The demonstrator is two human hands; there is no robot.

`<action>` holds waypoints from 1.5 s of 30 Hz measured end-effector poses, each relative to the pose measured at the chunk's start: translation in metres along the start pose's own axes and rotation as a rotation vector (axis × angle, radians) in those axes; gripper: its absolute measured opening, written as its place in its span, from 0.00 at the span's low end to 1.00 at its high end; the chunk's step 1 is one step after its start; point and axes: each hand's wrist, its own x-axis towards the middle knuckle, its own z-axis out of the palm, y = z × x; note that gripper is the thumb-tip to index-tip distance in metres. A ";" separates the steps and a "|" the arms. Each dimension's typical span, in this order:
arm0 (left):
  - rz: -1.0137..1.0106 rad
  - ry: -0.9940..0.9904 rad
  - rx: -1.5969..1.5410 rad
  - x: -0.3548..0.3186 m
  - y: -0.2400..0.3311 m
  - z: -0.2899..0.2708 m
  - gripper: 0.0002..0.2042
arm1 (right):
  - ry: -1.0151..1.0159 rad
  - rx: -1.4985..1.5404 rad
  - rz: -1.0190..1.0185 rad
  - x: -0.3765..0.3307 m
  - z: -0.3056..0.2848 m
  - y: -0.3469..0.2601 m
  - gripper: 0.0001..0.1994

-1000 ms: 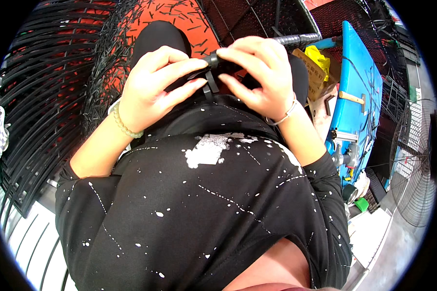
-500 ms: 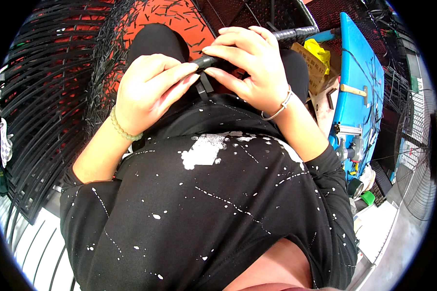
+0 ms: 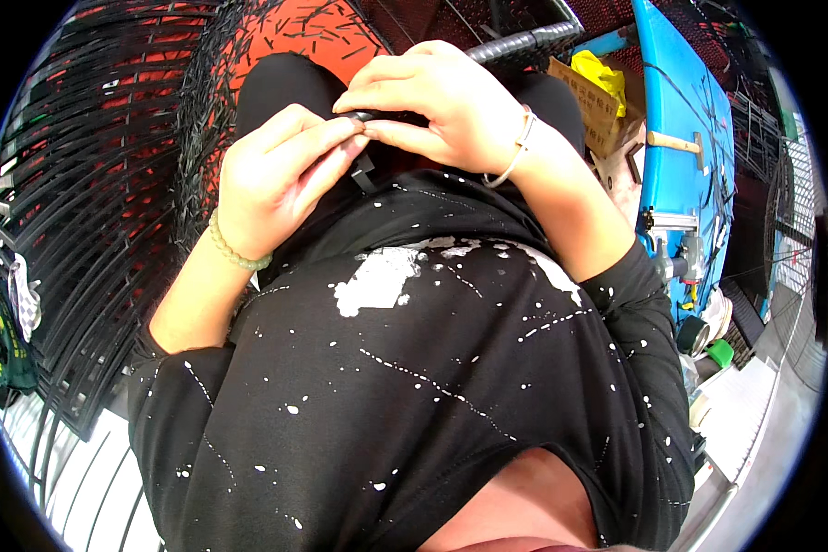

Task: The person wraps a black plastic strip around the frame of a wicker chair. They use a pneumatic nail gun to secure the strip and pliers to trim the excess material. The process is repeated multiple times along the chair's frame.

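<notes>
Black piece point(image 3: 364, 117): between your hands, left of the blue board point(image 3: 685, 184).
Left hand point(image 3: 276, 179): your fingertips pinch its end.
Right hand point(image 3: 442, 103): your fingers close round it.
Black strip point(image 3: 364, 173): loose below; work seems unfinished, your fingers hiding what's done.

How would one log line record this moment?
left hand: pinching black piece | right hand: pinching same piece | left side: black strips | right side: blue board
</notes>
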 end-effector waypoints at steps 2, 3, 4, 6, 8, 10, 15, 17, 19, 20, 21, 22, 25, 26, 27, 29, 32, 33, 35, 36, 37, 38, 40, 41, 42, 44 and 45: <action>-0.042 -0.021 -0.069 0.002 0.000 -0.002 0.07 | 0.034 -0.010 -0.032 0.001 0.001 0.002 0.11; -0.068 -0.046 -0.112 0.003 0.003 -0.008 0.07 | 0.046 -0.014 -0.041 0.001 0.002 0.004 0.11; -0.094 -0.071 -0.154 0.003 0.007 -0.012 0.06 | 0.058 -0.017 -0.050 0.002 0.003 0.007 0.11; -0.163 -0.065 -0.193 0.001 0.015 -0.014 0.04 | 0.032 -0.012 -0.043 0.003 0.004 0.011 0.11; -0.183 -0.051 -0.196 -0.001 0.016 -0.016 0.04 | 0.017 -0.018 -0.036 0.002 0.005 0.012 0.11; -0.159 -0.024 -0.193 0.000 0.011 -0.014 0.04 | 0.036 -0.018 -0.039 0.001 0.004 0.011 0.11; -0.145 -0.008 -0.158 0.005 -0.002 -0.014 0.08 | 0.060 -0.007 -0.052 0.000 0.009 0.011 0.12; -0.045 -0.005 -0.032 0.004 -0.007 -0.011 0.09 | 0.053 -0.036 -0.040 -0.002 0.011 0.010 0.11; 0.035 -0.023 0.059 0.000 -0.008 -0.006 0.12 | 0.049 -0.056 -0.028 -0.003 0.013 0.010 0.10; 0.065 -0.033 0.068 -0.003 -0.010 -0.003 0.12 | 0.048 -0.062 -0.025 -0.003 0.013 0.009 0.10; 0.050 -0.022 0.075 -0.006 -0.011 0.000 0.12 | 0.046 -0.068 -0.023 -0.003 0.014 0.009 0.09; 0.035 -0.011 0.082 -0.008 -0.011 0.002 0.12 | 0.063 -0.055 -0.027 -0.004 0.015 0.008 0.09; 0.080 0.053 0.160 -0.003 -0.013 0.006 0.06 | 0.120 -0.052 -0.037 -0.007 0.018 0.009 0.09; 0.059 0.065 0.160 -0.001 -0.011 0.007 0.05 | 0.139 -0.054 -0.042 -0.008 0.020 0.008 0.09; -0.029 0.016 0.166 0.001 -0.009 0.005 0.05 | 0.159 -0.057 -0.047 -0.009 0.021 0.008 0.09; -0.210 -0.085 0.186 0.003 -0.002 0.002 0.05 | 0.192 -0.111 -0.048 -0.010 0.023 0.009 0.10; -0.052 -0.216 0.159 0.012 -0.015 0.001 0.06 | 0.199 -0.110 -0.039 -0.010 0.024 0.011 0.09; -0.079 -0.279 0.125 0.015 -0.012 -0.001 0.07 | 0.232 -0.104 -0.052 -0.012 0.025 0.012 0.09; -0.009 -0.311 0.086 0.021 -0.008 -0.004 0.07 | 0.295 -0.091 -0.082 -0.015 0.028 0.013 0.10; 0.024 -0.326 0.066 0.023 -0.007 -0.004 0.07 | 0.293 -0.092 -0.079 -0.016 0.028 0.014 0.10; 0.100 -0.228 0.026 0.022 -0.007 -0.002 0.07 | 0.290 -0.092 -0.077 -0.015 0.026 0.014 0.10; 0.112 -0.194 0.012 0.021 -0.007 0.000 0.07 | 0.287 -0.091 -0.073 -0.014 0.025 0.014 0.10; 0.134 -0.126 -0.014 0.020 -0.007 0.001 0.07 | 0.266 -0.075 -0.024 -0.013 0.024 0.011 0.10; 0.105 -0.196 0.011 0.020 -0.006 -0.003 0.07 | 0.253 -0.073 0.005 -0.013 0.022 0.009 0.10; 0.136 -0.163 0.011 0.022 -0.006 -0.001 0.06 | 0.241 -0.091 0.014 -0.013 0.020 0.009 0.10; 0.196 -0.097 0.015 0.025 -0.005 0.001 0.06 | 0.217 -0.123 0.032 -0.012 0.013 0.005 0.11; 0.170 -0.112 0.024 0.025 -0.005 0.000 0.06 | -0.084 -0.111 0.171 -0.009 -0.007 -0.006 0.14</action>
